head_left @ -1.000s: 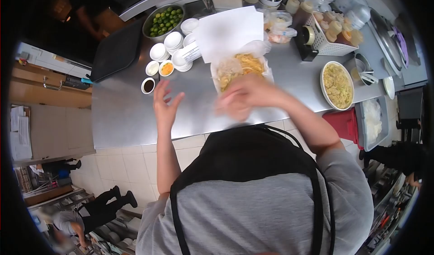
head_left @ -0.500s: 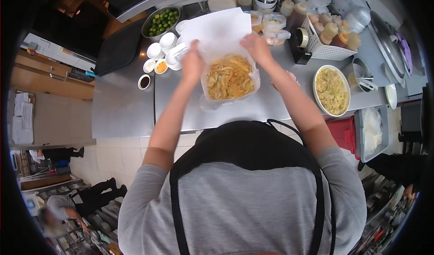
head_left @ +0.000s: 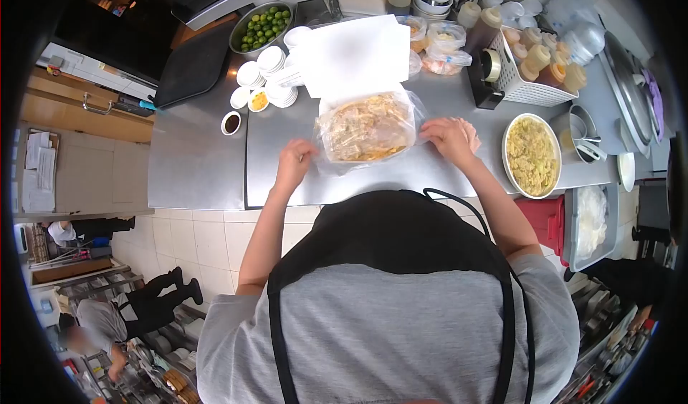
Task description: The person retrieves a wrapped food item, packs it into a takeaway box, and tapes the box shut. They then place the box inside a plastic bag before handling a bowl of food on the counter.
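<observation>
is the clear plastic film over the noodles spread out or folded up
Spread out: the clear plastic film lies across the noodles, with its loose edges reaching out toward the left hand and the right hand.

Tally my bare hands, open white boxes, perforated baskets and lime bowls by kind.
Your bare left hand and right hand: 2
White open-lidded rectangular box: 1
White perforated plastic basket: 1
Round metal bowl of green limes: 1
Total: 5

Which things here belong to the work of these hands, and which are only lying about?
Seemingly in use:
clear wrinkled plastic film, left hand and right hand at its edges
open white box partly under it

Apparently lying about:
round metal bowl of green limes
white oval bowl of yellow food
white plastic basket of bottles
</observation>
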### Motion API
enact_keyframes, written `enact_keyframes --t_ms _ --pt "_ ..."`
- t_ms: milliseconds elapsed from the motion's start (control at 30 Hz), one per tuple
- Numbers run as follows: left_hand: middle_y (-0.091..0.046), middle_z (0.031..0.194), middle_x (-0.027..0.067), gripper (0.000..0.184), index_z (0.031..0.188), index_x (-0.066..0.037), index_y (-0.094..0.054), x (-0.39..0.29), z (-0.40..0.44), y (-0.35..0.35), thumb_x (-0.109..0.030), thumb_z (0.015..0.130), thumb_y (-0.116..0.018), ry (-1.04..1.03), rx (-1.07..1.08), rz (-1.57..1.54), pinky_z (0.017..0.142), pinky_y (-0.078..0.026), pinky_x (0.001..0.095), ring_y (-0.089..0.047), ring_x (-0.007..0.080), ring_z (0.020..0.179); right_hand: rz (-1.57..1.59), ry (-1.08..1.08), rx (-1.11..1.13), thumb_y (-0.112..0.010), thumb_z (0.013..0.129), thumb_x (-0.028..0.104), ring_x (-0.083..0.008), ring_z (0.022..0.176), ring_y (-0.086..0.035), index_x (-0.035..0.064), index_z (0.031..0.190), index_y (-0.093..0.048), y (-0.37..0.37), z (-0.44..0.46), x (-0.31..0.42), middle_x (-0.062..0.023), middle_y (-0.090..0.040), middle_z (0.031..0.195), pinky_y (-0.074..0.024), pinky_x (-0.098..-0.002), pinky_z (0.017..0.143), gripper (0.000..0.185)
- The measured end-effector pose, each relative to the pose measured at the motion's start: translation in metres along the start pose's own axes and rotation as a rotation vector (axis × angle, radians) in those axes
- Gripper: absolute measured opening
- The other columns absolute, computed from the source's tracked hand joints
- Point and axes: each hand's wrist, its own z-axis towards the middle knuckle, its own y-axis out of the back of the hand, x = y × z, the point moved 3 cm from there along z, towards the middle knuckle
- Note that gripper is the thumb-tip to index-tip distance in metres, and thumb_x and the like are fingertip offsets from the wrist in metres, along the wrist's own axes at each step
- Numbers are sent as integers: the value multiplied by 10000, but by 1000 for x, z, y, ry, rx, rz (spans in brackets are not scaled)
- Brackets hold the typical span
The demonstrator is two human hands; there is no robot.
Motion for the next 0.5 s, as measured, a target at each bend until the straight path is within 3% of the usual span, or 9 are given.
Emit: enact_keyframes --t_ms 100,167,233,300,333,367,400,433,500 --pt "-594 809 79 246 855 -52 -643 11 -5 8 94 706 -513 179 44 -16 623 -455 263 -562 185 703 37 -237 -182 -566 733 43 -261 858 -565 80 812 -659 16 -6 0 -54 -633 828 -431 -346 774 128" --pt "-590 854 82 283 922 -65 -632 14 3 27 85 710 -520 348 -123 -3 588 -457 261 -560 181 680 -118 -263 -323 -564 729 43 -270 837 -575 75 820 -659 29 -12 -9 -68 -633 829 -439 -352 762 135" --pt "-582 901 75 317 986 -77 -612 -23 34 30 69 714 -539 241 -172 -39 568 -458 248 -552 155 658 -272 -280 -459 -563 725 42 -278 815 -584 70 827 -660 41 -29 -25 -82 -632 830 -448 -357 749 143" --pt "-577 933 64 331 1026 -68 -590 -87 65 6 48 716 -581 146 -84 -286 594 -466 241 -557 133 696 -166 -508 -56 -589 739 64 -228 720 -600 50 847 -655 28 -50 -53 -84 -626 816 -464 -322 676 128" --pt "-570 968 65 346 1054 -56 -572 -100 73 -20 15 718 -617 148 52 -407 635 -472 240 -570 132 755 -167 -498 -54 -589 739 64 -228 720 -600 50 847 -655 32 -45 -44 -84 -626 816 -464 -322 676 128" --pt "-563 995 68 347 1075 -43 -557 -111 82 -51 -37 736 -634 -39 75 -656 663 -468 233 -564 119 790 74 -566 -60 -597 743 51 -184 699 -586 37 849 -651 42 -32 -25 -74 -618 811 -458 -292 643 120" --pt "-577 965 69 319 1053 -39 -570 -139 90 -62 -58 742 -636 -149 54 -519 667 -468 242 -566 120 786 318 -628 -62 -606 747 38 -139 679 -572 24 852 -648 51 -20 -4 -65 -611 805 -452 -262 610 113" --pt "-590 935 70 293 1031 -35 -582 -163 96 -66 -80 747 -639 -256 37 -379 671 -468 251 -569 122 782 316 -618 -61 -606 747 38 -139 679 -572 24 852 -648 62 -9 22 -65 -611 805 -452 -262 610 113" --pt "-602 885 71 243 984 -25 -600 -173 111 -76 -89 752 -638 -148 151 -461 663 -469 256 -576 132 758 611 -511 -89 -607 752 -6 -77 689 -531 19 853 -648 80 9 68 -36 -595 804 -429 -226 609 112"
